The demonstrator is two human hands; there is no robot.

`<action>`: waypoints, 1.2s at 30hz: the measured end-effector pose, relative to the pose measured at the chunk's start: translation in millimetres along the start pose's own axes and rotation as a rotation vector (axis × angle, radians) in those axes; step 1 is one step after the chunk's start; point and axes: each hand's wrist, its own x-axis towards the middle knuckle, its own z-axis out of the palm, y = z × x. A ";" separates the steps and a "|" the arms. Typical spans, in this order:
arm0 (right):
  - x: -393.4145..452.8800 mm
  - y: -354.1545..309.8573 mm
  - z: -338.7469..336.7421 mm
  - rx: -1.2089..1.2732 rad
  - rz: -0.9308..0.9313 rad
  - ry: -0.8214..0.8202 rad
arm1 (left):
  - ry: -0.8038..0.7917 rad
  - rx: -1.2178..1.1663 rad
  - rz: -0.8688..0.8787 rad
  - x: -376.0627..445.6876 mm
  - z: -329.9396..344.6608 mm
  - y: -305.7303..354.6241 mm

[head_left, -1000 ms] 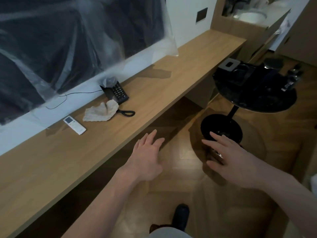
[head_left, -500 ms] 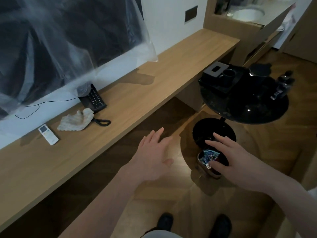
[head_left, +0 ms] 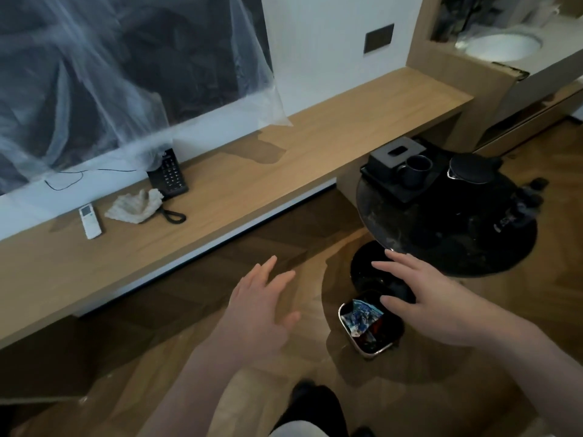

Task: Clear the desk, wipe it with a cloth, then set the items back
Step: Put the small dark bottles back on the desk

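A long wooden desk (head_left: 309,146) runs along the wall. On its left part lie a crumpled beige cloth (head_left: 134,206), a black corded phone (head_left: 168,175) and a white remote (head_left: 90,220). Beside the desk, a round black side table (head_left: 448,241) carries a black tray with a tissue box (head_left: 396,154) and a dark mug (head_left: 416,170), plus a kettle (head_left: 471,168). My left hand (head_left: 262,305) hovers empty over the floor with fingers spread. My right hand (head_left: 429,298) hovers empty, fingers straight, near the side table's front edge.
A small waste bin (head_left: 367,329) with wrappers stands on the floor under my right hand. A plastic-covered dark screen (head_left: 126,64) hangs above the desk. A washbasin counter (head_left: 501,45) is at the far right. My feet show at the bottom.
The view has shifted right and back from the desk, bringing the waste bin and side table closer. Both hands stay empty with fingers spread, the right one nearer the side table.
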 end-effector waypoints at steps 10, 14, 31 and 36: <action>23.6 84.8 -59.2 0.007 -0.010 0.039 | 0.028 -0.044 0.063 81.6 2.3 78.5; 33.7 129.7 -83.7 -0.019 0.053 0.069 | 0.005 0.035 0.172 128.4 10.9 124.0; 106.4 327.4 -202.8 -0.093 -0.155 -0.105 | 0.065 -0.109 -0.075 209.9 103.2 312.1; 126.9 380.1 -233.4 -0.173 -0.186 -0.155 | 0.168 -0.234 -0.139 206.9 131.5 364.6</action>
